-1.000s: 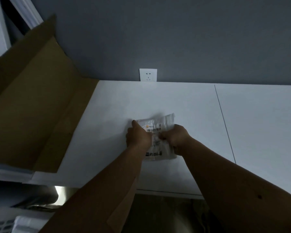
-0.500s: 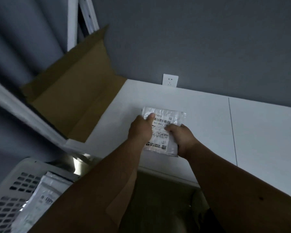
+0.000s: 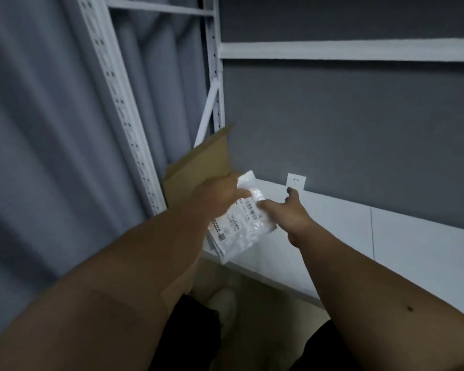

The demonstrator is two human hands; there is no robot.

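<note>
Containers: one open cardboard box (image 3: pixel 198 167) stands at the left end of the counter (image 3: pixel 399 242), against the white rack upright (image 3: pixel 123 103), with a flap raised. The left forearm hides most of its inside, so its contents cannot be told.

One clear plastic packet (image 3: pixel 239 223) with a printed label is also present. What it holds cannot be made out through the blur.

Count: one box, one packet, one wall socket (image 3: pixel 296 181), two hands.

Position of packet: it is off the counter, in the air over the counter's near left corner and just right of the box. Its lower end hangs past the near edge. It lies between the two hands.

The left hand (image 3: pixel 220 196) grasps the packet's upper left part, thumb laid across the face. The right hand (image 3: pixel 284 212) is at the packet's right edge. Its thumb touches the plastic and one finger points up towards the socket. Whether this hand grasps the packet or has released it cannot be told.
</note>
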